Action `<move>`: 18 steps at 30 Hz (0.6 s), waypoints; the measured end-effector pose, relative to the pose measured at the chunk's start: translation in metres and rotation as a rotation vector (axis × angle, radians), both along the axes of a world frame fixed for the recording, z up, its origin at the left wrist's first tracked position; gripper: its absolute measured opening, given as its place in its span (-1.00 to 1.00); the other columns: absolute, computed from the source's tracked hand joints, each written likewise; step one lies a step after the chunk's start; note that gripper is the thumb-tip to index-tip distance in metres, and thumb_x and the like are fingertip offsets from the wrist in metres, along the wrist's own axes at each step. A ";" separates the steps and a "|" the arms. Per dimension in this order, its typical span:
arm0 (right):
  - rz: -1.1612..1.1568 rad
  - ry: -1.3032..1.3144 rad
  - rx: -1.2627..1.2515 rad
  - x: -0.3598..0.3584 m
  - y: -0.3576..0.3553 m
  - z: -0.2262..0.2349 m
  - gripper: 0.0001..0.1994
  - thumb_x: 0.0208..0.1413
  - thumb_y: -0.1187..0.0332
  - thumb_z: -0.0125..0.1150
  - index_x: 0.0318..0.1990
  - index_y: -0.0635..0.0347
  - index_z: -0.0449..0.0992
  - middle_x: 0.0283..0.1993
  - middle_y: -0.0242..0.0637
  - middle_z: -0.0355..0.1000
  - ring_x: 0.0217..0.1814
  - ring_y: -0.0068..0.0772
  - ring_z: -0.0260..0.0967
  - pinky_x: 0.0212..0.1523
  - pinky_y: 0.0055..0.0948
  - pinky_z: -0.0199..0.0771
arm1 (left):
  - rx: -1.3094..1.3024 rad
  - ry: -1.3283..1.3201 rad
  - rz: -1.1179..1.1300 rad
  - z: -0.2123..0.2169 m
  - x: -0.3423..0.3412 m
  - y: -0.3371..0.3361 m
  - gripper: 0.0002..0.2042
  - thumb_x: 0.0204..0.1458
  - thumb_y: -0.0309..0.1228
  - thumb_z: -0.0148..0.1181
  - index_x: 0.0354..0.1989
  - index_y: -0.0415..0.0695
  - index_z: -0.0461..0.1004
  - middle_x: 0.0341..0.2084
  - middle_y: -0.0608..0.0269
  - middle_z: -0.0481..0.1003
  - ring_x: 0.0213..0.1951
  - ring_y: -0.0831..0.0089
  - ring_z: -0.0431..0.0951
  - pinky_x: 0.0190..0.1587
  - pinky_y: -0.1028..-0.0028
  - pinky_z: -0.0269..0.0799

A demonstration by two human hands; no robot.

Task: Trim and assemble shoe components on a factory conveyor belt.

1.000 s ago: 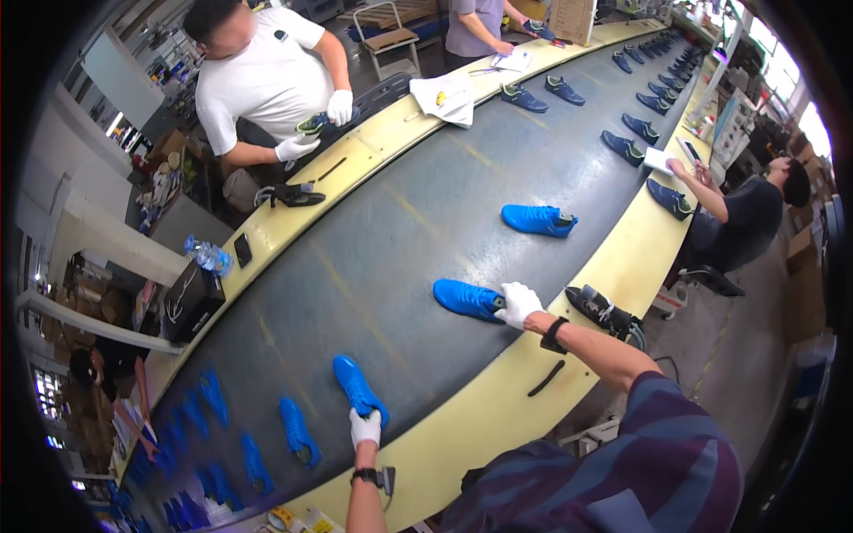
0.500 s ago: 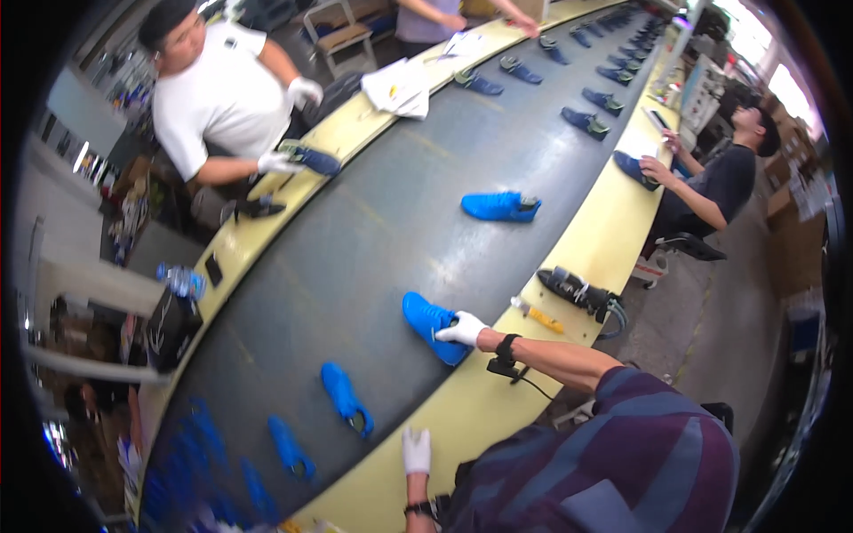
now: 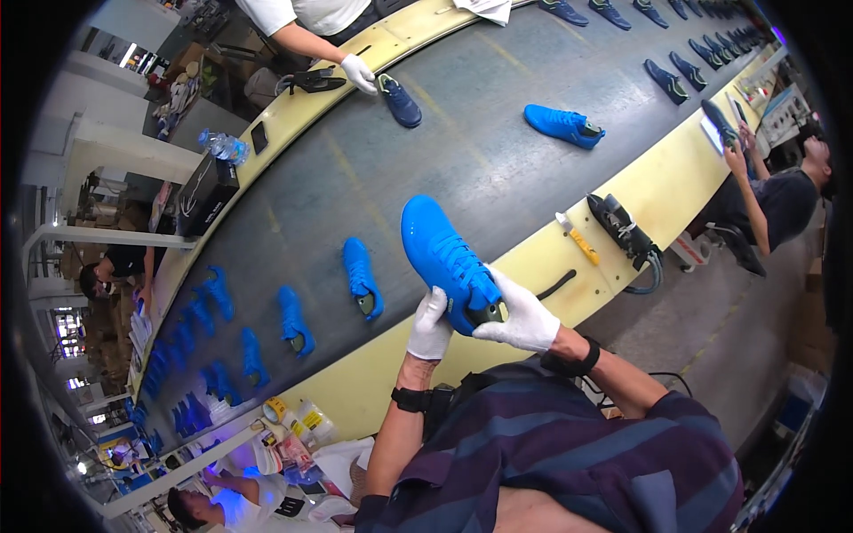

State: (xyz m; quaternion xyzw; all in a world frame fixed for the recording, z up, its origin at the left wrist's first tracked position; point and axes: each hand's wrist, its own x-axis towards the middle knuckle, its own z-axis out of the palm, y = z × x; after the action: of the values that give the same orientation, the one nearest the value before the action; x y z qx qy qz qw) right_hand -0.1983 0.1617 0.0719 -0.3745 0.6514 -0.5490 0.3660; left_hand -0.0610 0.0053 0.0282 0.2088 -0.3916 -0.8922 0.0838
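A bright blue lace-up sports shoe (image 3: 435, 240) is held up in front of me over the conveyor's near edge, toe pointing away and to the left. My right hand (image 3: 522, 315), in a white glove, grips it at the heel and collar. My left hand (image 3: 430, 327), also gloved, holds the side of the heel; some of its fingers are hidden behind the shoe. Farther along the belt lies another blue shoe (image 3: 562, 125). To the left, a blue shoe (image 3: 359, 275) and a second blue shoe (image 3: 291, 320) are the nearest of several.
A dark conveyor belt (image 3: 329, 191) curves between yellow ledges. On the near ledge (image 3: 533, 258) are a yellow-handled cutter (image 3: 579, 240) and a black tool (image 3: 624, 229) with a hose. Across the belt, a co-worker's gloved hand (image 3: 359, 74) touches a navy shoe (image 3: 399, 102).
My right hand has lifted the blue shoe from the belt and brought it nearer. My left hand has come up from the ledge onto it. The co-worker's navy shoe is now on the belt.
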 end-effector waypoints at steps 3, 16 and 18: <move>0.047 0.148 0.022 0.012 0.015 -0.007 0.00 -0.05 0.26 0.55 0.50 0.38 0.06 0.33 0.20 0.34 0.37 0.09 0.37 0.37 -0.16 0.38 | 0.058 0.010 0.025 0.008 0.016 0.006 -0.38 0.42 0.02 -0.09 0.41 -0.25 0.23 0.29 0.11 0.40 0.34 0.24 0.36 0.44 0.18 0.16; 0.172 0.208 0.005 0.018 0.036 0.038 -0.17 0.01 0.33 0.50 0.44 0.30 0.21 0.10 0.12 0.50 0.12 0.04 0.53 0.16 -0.17 0.53 | 0.246 0.083 -0.004 0.017 0.051 0.014 -0.37 0.40 0.01 -0.07 0.46 -0.21 0.17 0.34 0.07 0.36 0.38 0.15 0.33 0.47 0.10 0.11; 0.145 0.241 -0.022 0.019 0.036 0.040 -0.23 0.01 0.32 0.51 0.39 0.27 0.29 0.02 0.05 0.54 0.03 0.00 0.58 0.07 -0.19 0.57 | 0.244 0.078 -0.010 0.018 0.051 0.014 -0.38 0.41 0.01 -0.08 0.45 -0.21 0.18 0.33 0.07 0.38 0.36 0.15 0.35 0.46 0.11 0.12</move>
State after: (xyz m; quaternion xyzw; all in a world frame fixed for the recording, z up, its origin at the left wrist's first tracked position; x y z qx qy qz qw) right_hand -0.1797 0.1982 0.1114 -0.4878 0.6557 -0.4793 0.3199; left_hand -0.0100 0.0196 0.0466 0.1805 -0.2776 -0.9411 0.0684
